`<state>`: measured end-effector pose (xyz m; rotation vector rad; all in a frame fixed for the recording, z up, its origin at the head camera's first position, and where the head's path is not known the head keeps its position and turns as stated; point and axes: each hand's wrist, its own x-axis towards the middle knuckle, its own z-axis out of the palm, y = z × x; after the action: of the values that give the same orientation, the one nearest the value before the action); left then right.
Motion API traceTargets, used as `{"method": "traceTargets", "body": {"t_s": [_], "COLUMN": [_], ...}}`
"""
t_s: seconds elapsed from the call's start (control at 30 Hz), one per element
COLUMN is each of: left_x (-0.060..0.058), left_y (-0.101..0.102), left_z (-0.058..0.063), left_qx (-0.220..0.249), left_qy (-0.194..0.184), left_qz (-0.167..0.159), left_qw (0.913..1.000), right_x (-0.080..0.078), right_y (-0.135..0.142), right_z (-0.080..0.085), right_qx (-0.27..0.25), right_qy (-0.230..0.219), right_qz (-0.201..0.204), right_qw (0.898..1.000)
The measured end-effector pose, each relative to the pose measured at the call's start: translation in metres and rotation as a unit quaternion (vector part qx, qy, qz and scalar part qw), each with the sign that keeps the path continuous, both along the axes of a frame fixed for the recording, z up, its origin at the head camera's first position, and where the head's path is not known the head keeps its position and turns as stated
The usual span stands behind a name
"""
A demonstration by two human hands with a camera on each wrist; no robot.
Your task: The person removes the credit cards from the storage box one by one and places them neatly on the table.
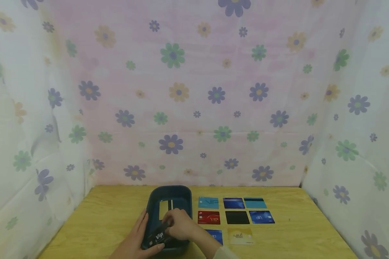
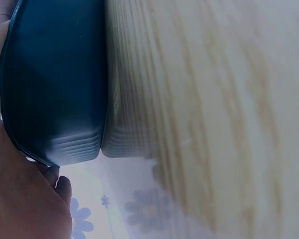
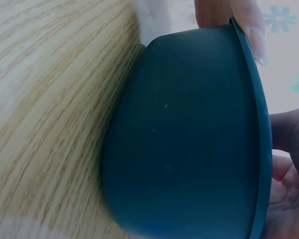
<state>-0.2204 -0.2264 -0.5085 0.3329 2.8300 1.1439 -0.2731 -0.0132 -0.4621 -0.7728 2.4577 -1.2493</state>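
A dark teal plastic tray sits on the wooden table. My left hand grips its near left side, fingers along the outer wall and thumb over the near end. In the left wrist view, that hand holds the rim of the tray. Reaching over the tray's right side, my right hand pinches a black card marked "Vip", tilted inside the near half. Farther in lies a pale card with a dark stripe. The right wrist view shows mostly the tray's outer wall.
Right of the tray, several cards lie in rows on the table: a light blue VIP card, a red one, a black one and a gold one among them. My right forearm partly covers a blue card. Flowered cloth surrounds the table.
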Motion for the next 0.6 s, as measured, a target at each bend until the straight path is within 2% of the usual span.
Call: {"method": "traceTargets", "body": {"t_s": [0.6], "left_x": [0.0], "left_y": [0.001], "left_z": [0.001], "left_qx": [-0.013], "left_qy": [0.005], "left_qz": [0.003], "left_qw": [0.9999], "right_x": [0.004], "right_y": [0.014], "right_z": [0.002], "right_qx": [-0.053], "right_qy": [0.042], "right_qz": [0.002], "right_qw": [0.998]}}
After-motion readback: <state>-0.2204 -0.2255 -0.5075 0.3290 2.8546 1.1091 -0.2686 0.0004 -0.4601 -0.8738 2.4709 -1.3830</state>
